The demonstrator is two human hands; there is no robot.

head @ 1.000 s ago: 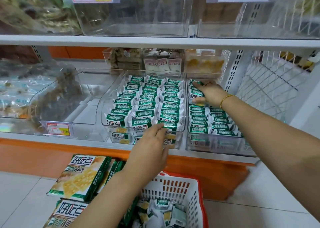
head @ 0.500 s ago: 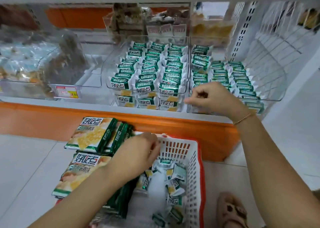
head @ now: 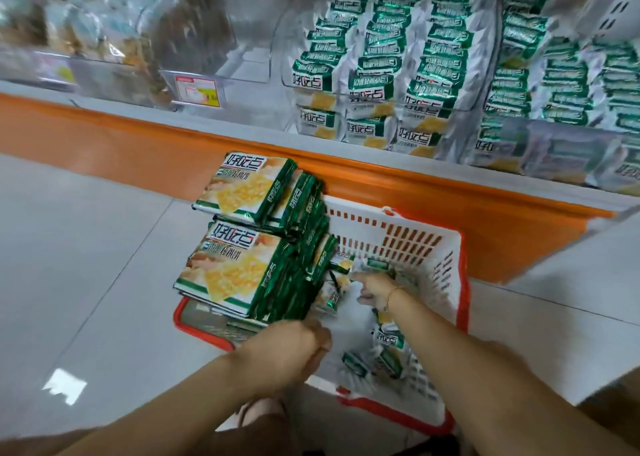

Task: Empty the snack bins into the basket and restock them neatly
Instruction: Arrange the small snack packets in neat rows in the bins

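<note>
Judging by their foil, the cracker packets (head: pixel 388 342) in the basket (head: pixel 408 244) are light, slippery and crushable, best pinched at sealed ends; left hand (head: pixel 294 348) curled, right hand (head: pixel 375 287) blurred, holdings unclear.

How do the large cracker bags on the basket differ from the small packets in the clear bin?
The large cracker bags lie flat in stacks; the small packets stand in neat rows. The bags are far bigger than the packets. Both are green with the same brand logo.
</note>
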